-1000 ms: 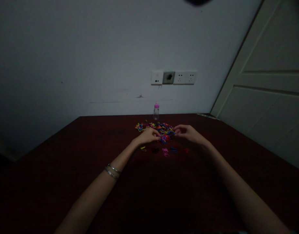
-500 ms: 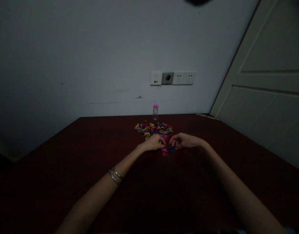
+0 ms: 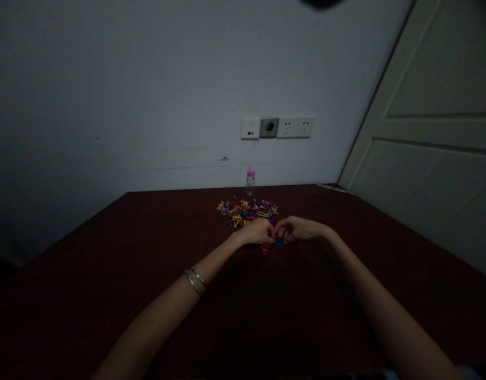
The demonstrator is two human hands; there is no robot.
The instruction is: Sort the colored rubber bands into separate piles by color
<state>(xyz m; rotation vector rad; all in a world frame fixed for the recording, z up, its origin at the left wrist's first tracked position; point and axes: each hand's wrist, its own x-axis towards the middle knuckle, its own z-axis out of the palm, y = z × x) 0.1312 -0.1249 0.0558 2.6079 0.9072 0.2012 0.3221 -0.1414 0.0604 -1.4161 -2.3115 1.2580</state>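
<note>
A loose pile of multicoloured bands or clips [image 3: 246,211] lies on the dark red tabletop. In front of it my left hand [image 3: 262,231], with bracelets on the wrist, has its fingers bent together and pointing down; anything between them is too small to make out. My right hand [image 3: 292,229] is beside it, fingertips almost touching the left ones, fingers curled over a small blue cluster [image 3: 279,243]. A small pink cluster [image 3: 265,248] lies just below my left hand. Some red pieces [image 3: 298,244] are faintly visible under my right hand.
Behind the pile stands a clear bottle with a pink cap [image 3: 250,182], close to the wall. Sockets and switches [image 3: 293,127] are set in the wall above. A pale panelled door [image 3: 436,153] borders the table on the right. The table [image 3: 179,211] extends to both sides.
My left hand has moved right, from above the pink cluster to beside the blue one, closing the gap to my right hand. My right hand has hardly moved. The view has shifted slightly.
</note>
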